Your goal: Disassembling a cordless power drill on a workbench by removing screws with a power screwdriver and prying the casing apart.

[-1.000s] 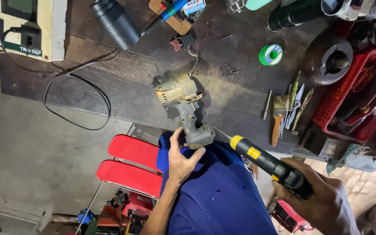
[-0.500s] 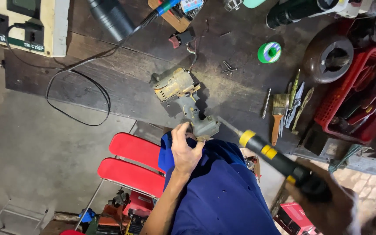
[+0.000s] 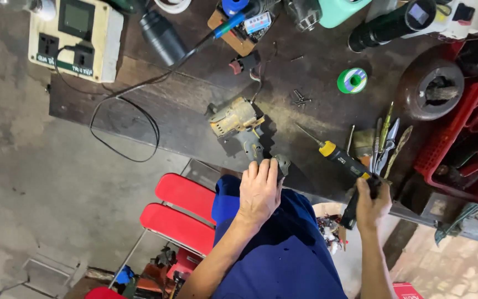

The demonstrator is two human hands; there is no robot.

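A worn yellow-grey cordless drill body [image 3: 238, 119] lies on the dark workbench [image 3: 195, 133], with its handle pointing toward me. My left hand [image 3: 258, 192] rests over the base of that handle at the bench's near edge, fingers curled on it. My right hand [image 3: 372, 206] grips the end of a screwdriver [image 3: 338, 156] with a yellow and black handle. Its thin shaft points up and left over the bench, with the tip a little to the right of the drill and not touching it. My blue-clad lap lies below both hands.
A cream socket box [image 3: 76, 39] with a looping black cable [image 3: 134, 130] sits at the far left. Loose screws [image 3: 300, 98], a green spool [image 3: 352, 80], pliers and hand tools [image 3: 385, 144], and a red basket [image 3: 466, 149] lie to the right. A red chair [image 3: 186, 213] stands under the bench.
My right hand has carried the screwdriver up from beside my lap to over the bench, right of the drill. My left hand stays on the drill's handle base.
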